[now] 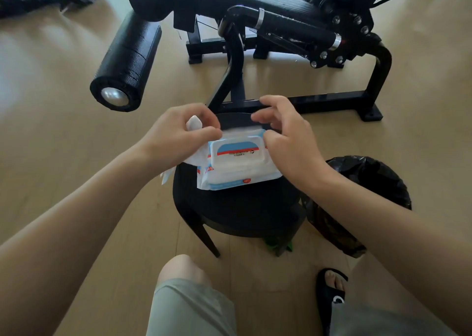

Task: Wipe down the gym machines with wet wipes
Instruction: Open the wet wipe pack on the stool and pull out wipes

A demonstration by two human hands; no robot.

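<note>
While left hand (178, 131) grips wipe (194, 124), pack (237, 167) beneath

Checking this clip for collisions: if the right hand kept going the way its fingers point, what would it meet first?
The right hand points leftward over the wipes pack, toward the left hand, which grips a wet wipe. It would probably meet that hand's fingers first, though depth between the two is unclear.

Two bare hands, left (178, 128) and right (288, 141). One white-and-blue plastic pack of wet wipes (237, 167). One loose white wipe (194, 124). One round black stool (237, 208). One black-bagged waste bin (367, 182). One black steel gym machine (255, 8). One black foam roller pad (127, 62). One black slide sandal (329, 300).
</note>
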